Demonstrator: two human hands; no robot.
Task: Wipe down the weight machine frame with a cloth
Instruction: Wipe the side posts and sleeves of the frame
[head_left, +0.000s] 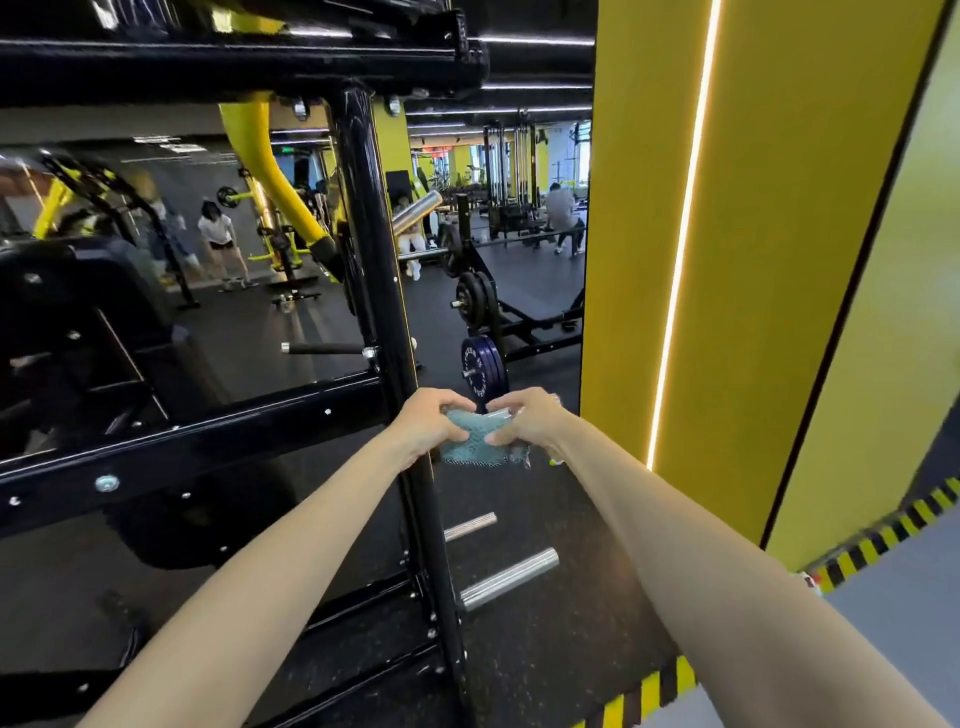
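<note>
Both forearms extended forward, teal cloth (475, 439) pinched between left hand (426, 423) and right hand (524, 421), cloth held just right of black upright post (374, 270) of weight machine frame, chrome pegs (509, 578) located below.

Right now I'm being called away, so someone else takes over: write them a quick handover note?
Left hand grips the teal cloth on its left side.
Right hand pinches its right side.
Cloth is bunched between them, just right of the black upright post, seemingly over a chrome peg.
Done: cannot tell what is wiped.
Left: likely the post, crossbeam and lower pegs.
</note>
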